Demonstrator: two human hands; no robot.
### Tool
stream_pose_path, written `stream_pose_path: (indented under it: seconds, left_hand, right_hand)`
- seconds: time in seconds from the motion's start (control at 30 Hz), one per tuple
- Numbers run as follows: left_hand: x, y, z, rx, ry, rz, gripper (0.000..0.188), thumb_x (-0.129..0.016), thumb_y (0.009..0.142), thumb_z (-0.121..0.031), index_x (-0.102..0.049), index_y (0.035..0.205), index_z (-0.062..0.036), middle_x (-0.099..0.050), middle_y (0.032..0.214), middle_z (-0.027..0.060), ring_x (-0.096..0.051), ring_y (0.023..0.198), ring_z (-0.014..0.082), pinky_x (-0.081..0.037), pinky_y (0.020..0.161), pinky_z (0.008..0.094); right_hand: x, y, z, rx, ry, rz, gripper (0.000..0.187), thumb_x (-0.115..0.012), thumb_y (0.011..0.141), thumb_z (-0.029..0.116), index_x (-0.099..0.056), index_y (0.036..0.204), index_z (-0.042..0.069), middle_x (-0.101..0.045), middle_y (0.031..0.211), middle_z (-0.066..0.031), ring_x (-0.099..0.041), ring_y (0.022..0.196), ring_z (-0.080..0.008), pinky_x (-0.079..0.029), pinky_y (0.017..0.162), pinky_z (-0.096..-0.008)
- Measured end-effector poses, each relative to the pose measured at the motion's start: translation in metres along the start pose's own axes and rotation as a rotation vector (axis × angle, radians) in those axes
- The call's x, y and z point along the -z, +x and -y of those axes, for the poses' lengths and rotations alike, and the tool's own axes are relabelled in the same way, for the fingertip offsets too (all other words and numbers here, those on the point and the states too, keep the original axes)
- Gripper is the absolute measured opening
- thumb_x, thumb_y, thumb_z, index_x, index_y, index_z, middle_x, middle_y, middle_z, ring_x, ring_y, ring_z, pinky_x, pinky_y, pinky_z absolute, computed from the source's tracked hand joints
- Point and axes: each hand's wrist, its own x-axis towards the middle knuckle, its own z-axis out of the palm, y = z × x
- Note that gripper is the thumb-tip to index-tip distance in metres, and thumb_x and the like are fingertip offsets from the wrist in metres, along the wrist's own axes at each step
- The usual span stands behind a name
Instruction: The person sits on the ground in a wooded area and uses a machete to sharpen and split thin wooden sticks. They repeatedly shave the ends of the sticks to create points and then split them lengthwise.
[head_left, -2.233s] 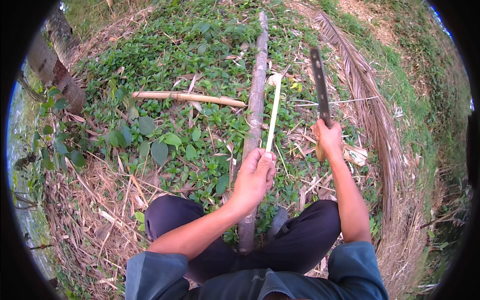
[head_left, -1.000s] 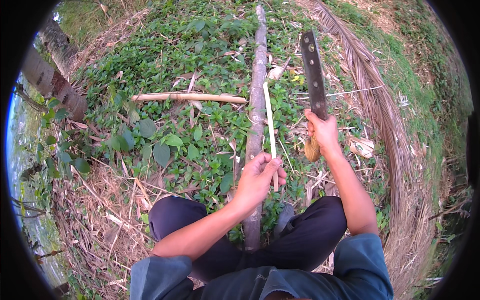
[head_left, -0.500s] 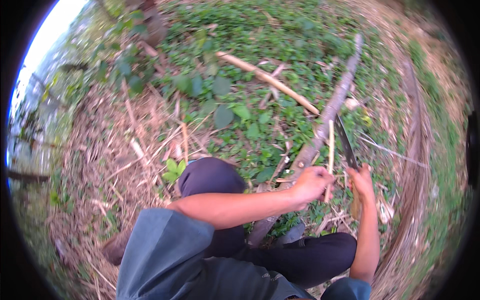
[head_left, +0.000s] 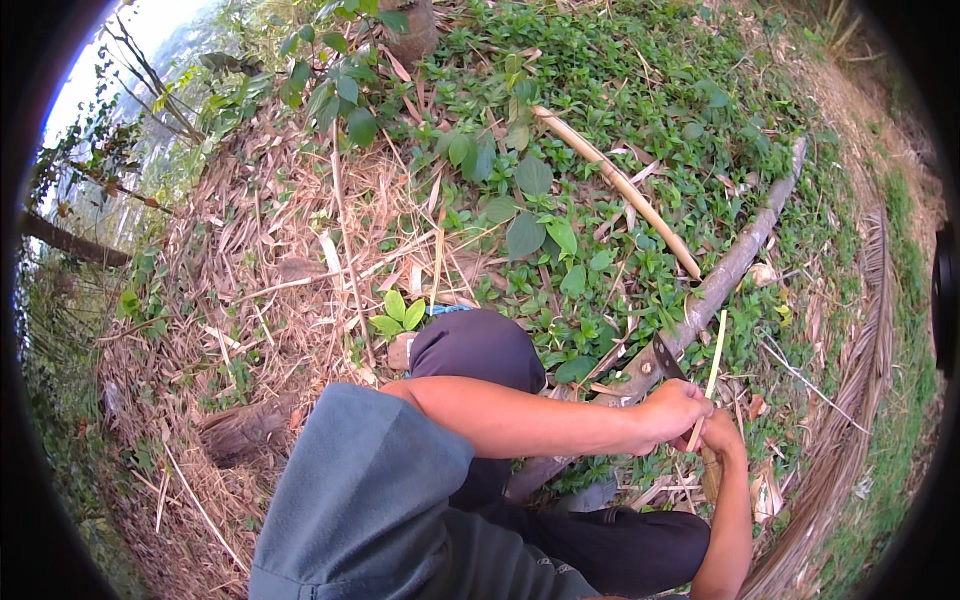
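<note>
My left hand (head_left: 672, 412) is closed in a pinch around the lower part of a thin, pale strip of split bamboo or wood (head_left: 716, 360), which stands up at a slight tilt. Right beside it, my right hand (head_left: 722, 438) grips a large knife by its light wooden handle (head_left: 711, 476). The knife's dark blade (head_left: 668, 358) shows beyond my left hand, its tip over a grey-brown log (head_left: 738, 262). Where the blade meets the strip is hidden by my fingers.
A yellowish bamboo pole (head_left: 625, 188) lies on the green ground plants, its near end by the log. To the right is a long dry palm frond (head_left: 872, 330). Dry leaves and twigs (head_left: 280, 250) cover the left side. My bent knee (head_left: 478, 350) is below the log.
The knife blade has swung from the strip's right side to its left, and my right hand has come up against my left. The whole view has also shifted.
</note>
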Motion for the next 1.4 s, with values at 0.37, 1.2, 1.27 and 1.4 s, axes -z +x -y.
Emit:
stream_pose_path:
  seconds: [0.37,1.2,1.27,1.4]
  left_hand:
    - [0.0,-0.001,-0.003,0.028,0.055,-0.02,0.019,-0.056,0.097,-0.022,-0.059,0.099,-0.0037,-0.067,0.081,0.009,-0.061,0.063,0.0147,-0.049,0.054,0.0285]
    - [0.006,0.002,-0.009,-0.014,-0.059,-0.197,0.021,-0.058,0.098,-0.024,-0.058,0.1,-0.0031,-0.059,0.083,0.0046,-0.058,0.063,0.0126,-0.046,0.055,0.0271]
    - [0.007,0.001,-0.01,-0.012,-0.086,-0.247,0.021,-0.057,0.098,-0.023,-0.057,0.101,-0.0024,-0.058,0.084,0.0049,-0.058,0.064,0.013,-0.046,0.055,0.0274]
    - [0.006,-0.001,-0.016,-0.059,-0.116,-0.345,0.021,-0.054,0.099,-0.022,-0.055,0.104,-0.0017,-0.057,0.084,0.005,-0.057,0.065,0.0131,-0.046,0.056,0.0286]
  right_hand:
    - [0.0,0.015,-0.023,0.051,-0.035,-0.011,0.025,-0.056,0.092,0.015,-0.067,0.089,-0.007,-0.066,0.069,-0.0114,-0.06,0.05,-0.0173,-0.046,0.044,-0.033]
    - [-0.004,0.017,-0.022,-0.08,0.029,-0.014,0.049,-0.067,0.094,0.034,-0.062,0.112,-0.012,-0.066,0.068,-0.0122,-0.06,0.049,-0.0156,-0.047,0.046,-0.0298]
    - [-0.005,0.014,-0.017,-0.081,0.019,-0.014,0.048,-0.067,0.095,0.034,-0.062,0.11,-0.011,-0.066,0.067,-0.0123,-0.06,0.048,-0.0154,-0.047,0.046,-0.0298]
    - [-0.007,0.012,-0.016,-0.065,0.028,-0.005,0.046,-0.066,0.095,0.034,-0.062,0.108,-0.01,-0.066,0.066,-0.0123,-0.059,0.048,-0.015,-0.047,0.045,-0.0299]
